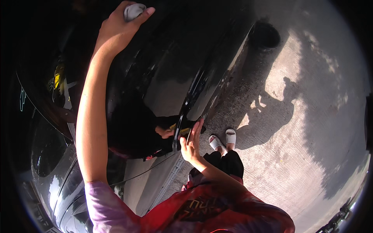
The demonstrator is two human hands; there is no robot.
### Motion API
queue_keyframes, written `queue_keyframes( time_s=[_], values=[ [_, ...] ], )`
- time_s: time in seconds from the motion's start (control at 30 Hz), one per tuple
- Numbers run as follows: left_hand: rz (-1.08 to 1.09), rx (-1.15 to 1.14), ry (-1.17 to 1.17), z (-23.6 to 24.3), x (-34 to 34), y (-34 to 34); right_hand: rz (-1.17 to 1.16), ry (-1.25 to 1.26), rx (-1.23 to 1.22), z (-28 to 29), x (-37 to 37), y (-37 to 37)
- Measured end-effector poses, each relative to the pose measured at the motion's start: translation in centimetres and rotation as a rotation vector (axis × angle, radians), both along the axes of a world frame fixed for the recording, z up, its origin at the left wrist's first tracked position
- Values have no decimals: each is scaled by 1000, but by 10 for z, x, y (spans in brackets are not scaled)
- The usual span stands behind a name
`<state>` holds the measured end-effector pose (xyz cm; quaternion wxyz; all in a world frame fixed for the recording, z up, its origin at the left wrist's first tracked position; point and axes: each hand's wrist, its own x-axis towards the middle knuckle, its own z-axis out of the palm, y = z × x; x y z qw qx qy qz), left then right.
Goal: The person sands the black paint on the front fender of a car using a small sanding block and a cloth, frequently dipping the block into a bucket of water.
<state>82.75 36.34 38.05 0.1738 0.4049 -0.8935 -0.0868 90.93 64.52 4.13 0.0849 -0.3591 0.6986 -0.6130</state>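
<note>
My left arm reaches far forward over a glossy black car [167, 81]. At its end my left hand [124, 23] is closed around a bunched white cloth [134, 11], held at the dark car surface. Most of the cloth is hidden within the fingers. Lower down, my right hand [191, 143] lies with fingers stretched out against the side of the car, beside a shiny trim strip [179, 128]. Nothing shows in that hand. The car's paint mirrors a hand and some yellow near it.
A dark round bucket [265, 35] stands on the sunlit concrete ground [279, 163] at the far right of the car. My feet in white sandals [230, 136] are beside the car. My shadow [268, 120] and other shade fall across the concrete.
</note>
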Motion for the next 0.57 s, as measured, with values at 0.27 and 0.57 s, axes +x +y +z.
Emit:
queue_keyframes(
  time_s=[0.27,0.57],
  values=[
    [-82,-59,42,7,-16,57,47,-458,204,32,-252,-92],
    [-164,24,-140,-16,-4,28,54,-426,11,-31,92,46]
  ],
)
